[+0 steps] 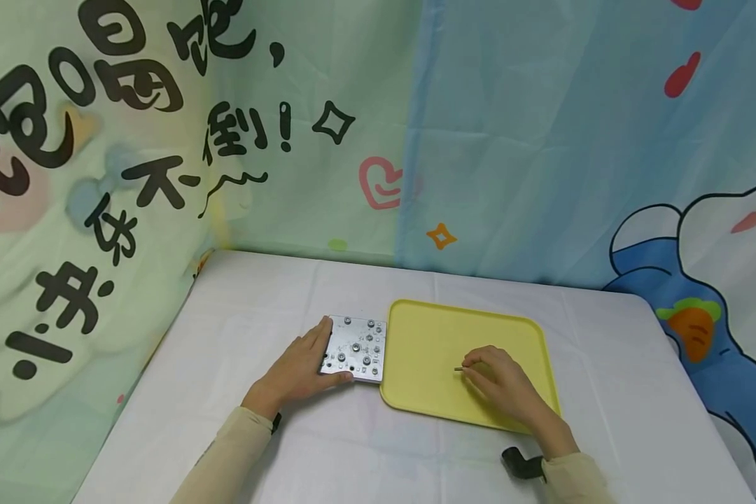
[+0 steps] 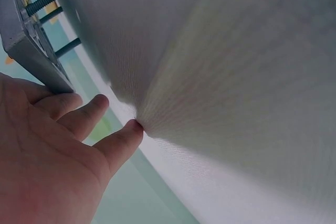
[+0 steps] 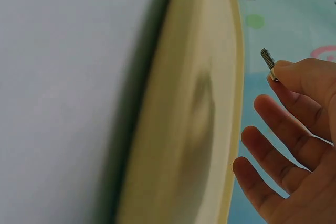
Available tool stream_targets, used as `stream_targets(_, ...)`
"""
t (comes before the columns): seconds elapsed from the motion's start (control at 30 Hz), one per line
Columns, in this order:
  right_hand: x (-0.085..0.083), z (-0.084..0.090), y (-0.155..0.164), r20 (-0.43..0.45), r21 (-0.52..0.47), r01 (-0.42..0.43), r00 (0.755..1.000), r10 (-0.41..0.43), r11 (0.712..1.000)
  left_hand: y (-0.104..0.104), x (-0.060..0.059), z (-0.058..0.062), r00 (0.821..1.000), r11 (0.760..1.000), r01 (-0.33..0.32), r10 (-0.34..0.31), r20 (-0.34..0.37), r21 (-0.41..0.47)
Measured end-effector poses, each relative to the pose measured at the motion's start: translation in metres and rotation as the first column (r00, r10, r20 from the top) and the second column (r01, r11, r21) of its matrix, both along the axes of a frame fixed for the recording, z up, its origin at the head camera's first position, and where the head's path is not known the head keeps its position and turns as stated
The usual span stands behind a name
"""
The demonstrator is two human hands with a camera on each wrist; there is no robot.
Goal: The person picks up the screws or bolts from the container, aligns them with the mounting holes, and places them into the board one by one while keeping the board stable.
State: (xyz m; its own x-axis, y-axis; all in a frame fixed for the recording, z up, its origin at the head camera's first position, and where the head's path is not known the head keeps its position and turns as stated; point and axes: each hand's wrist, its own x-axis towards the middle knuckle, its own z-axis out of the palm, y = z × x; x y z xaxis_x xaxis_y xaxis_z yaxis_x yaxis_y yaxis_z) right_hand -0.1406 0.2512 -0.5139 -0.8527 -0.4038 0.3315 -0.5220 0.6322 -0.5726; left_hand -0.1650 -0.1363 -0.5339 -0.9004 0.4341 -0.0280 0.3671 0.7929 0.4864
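Note:
A silver metal plate with several screw heads on top is at the left edge of the yellow tray. My left hand holds the plate by its left side, thumb along the near edge and a finger at the far-left corner. In the left wrist view, threaded shanks stick out of the plate, and the little fingertip touches the white cloth. Over the tray, my right hand pinches a small screw between thumb and index finger; its other fingers are spread.
A white cloth covers the table under the tray and plate. Printed curtains stand along the back and left side. A black device is at the right wrist.

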Motion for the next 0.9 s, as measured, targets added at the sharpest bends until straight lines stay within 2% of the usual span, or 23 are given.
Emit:
stream_targets(0.37,-0.019,0.018,-0.044,0.026,-0.025,-0.098,0.995,0.098,0.995,0.001,0.001,0.004,1.000,1.000,0.003,-0.003,0.002,0.011)
stream_targets(0.53,-0.024,0.026,-0.064,0.069,-0.022,-0.122,0.990,0.123,0.992,0.001,0.001,0.003,1.000,1.000,0.003,-0.003,-0.003,0.006)
stream_targets(0.9,-0.030,0.039,-0.109,0.034,0.051,-0.232,0.972,0.231,0.971,0.001,0.002,0.004,1.000,1.000,-0.003,0.003,-0.003,0.010)
